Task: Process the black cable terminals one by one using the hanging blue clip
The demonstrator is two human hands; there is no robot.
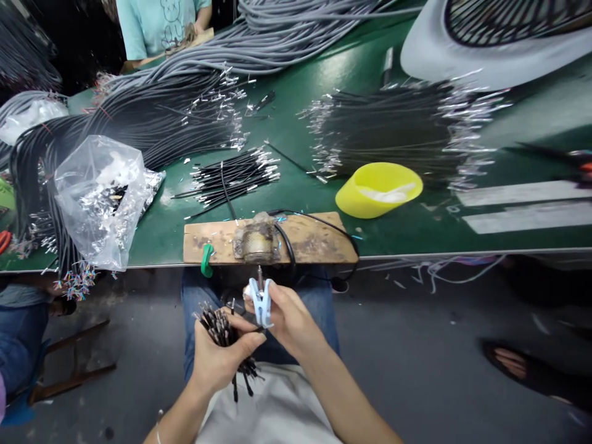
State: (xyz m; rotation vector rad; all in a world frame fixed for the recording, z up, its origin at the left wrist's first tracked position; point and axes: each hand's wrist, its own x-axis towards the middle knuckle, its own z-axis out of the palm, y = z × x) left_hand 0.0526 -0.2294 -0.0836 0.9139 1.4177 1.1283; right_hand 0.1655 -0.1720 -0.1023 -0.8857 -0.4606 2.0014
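Observation:
My left hand point(224, 351) is wrapped round a bundle of short black cables point(218, 325), whose stripped ends stick out above and below the fist. Beside it, my right hand point(293, 324) pinches a light blue clothespin point(261, 303). Just above the clothespin, a thin metal shaft point(259, 272) points toward me from a small motor point(258, 240). Whether the clothespin touches the shaft or a cable I cannot tell. The motor is fixed on a wooden board point(319, 237) at the table edge, with a green clip point(206, 260) on the board's left side.
Short cut cables point(235, 176) lie behind the board. A yellow cup point(356, 194) holds something white. A plastic bag point(99, 197) and long cables point(161, 117) cover the left. More black cables point(383, 129) and a grey fan point(425, 43) are at right. Another person point(157, 31) sits across the table.

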